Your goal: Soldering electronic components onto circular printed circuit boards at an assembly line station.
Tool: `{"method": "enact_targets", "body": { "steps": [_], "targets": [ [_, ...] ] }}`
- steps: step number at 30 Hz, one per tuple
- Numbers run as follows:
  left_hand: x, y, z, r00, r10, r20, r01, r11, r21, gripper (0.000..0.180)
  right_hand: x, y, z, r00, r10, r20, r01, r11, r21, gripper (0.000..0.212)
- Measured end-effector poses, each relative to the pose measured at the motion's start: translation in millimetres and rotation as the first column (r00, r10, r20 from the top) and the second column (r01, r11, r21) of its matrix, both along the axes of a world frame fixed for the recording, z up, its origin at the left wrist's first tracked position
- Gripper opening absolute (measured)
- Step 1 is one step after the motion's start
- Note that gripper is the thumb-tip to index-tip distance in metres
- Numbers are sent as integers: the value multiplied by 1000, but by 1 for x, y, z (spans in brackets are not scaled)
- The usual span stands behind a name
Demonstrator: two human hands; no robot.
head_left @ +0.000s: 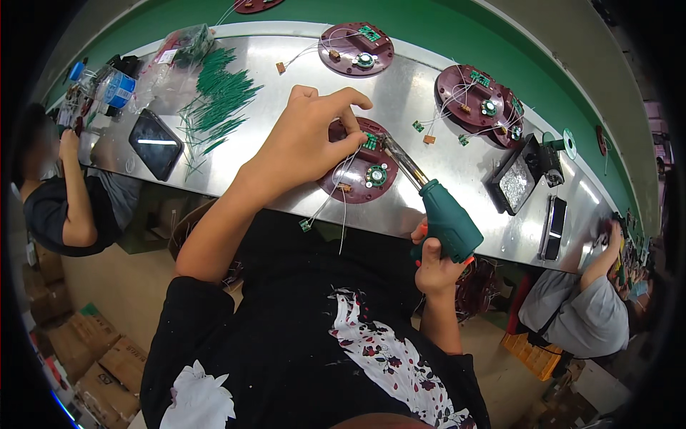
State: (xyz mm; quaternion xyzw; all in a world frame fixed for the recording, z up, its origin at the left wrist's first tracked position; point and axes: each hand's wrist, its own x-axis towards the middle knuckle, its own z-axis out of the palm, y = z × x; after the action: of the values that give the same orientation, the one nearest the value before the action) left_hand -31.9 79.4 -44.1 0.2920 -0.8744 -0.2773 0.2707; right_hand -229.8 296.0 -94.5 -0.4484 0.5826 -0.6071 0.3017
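A dark red round plate (386, 187) lies at the table's near edge, bearing a green circuit board (370, 141), a small round speaker (376, 176) and thin white wires. My left hand (304, 136) is over the plate's left side, thumb and a finger pinched together by the circuit board. What the pinch holds is too small to make out, though white wires run out below it. My right hand (437, 270) grips the handle of a green soldering gun (450, 222). Its metal barrel slants up to the left, with the tip at the board's right edge.
Similar plates lie behind (355, 64) and at the right (464, 89). Green wires (218, 96) and a phone (155, 145) are at the left. To the right stand a black tray (516, 184), a solder spool (568, 144) and a dark flat device (552, 227). People sit at both sides.
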Motion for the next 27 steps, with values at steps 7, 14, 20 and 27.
{"method": "enact_targets", "body": {
  "steps": [7,14,20,27],
  "targets": [
    [-2,2,-3,998,21,-61,-21,1000,-11,35,3,1,2,1000,-11,-12,12,999,34,94],
    [-3,2,-4,995,30,-91,-31,999,-10,33,-1,1,4,997,26,-74,-22,998,57,95],
    [-3,0,-2,997,13,-79,-14,1000,0,30,2,-2,1,999,-45,-22,44,998,-41,82],
    [-3,-5,-1,998,-8,-58,9,1000,15,30,2,-6,5,991,-120,53,126,986,-111,60]
  ]
}}
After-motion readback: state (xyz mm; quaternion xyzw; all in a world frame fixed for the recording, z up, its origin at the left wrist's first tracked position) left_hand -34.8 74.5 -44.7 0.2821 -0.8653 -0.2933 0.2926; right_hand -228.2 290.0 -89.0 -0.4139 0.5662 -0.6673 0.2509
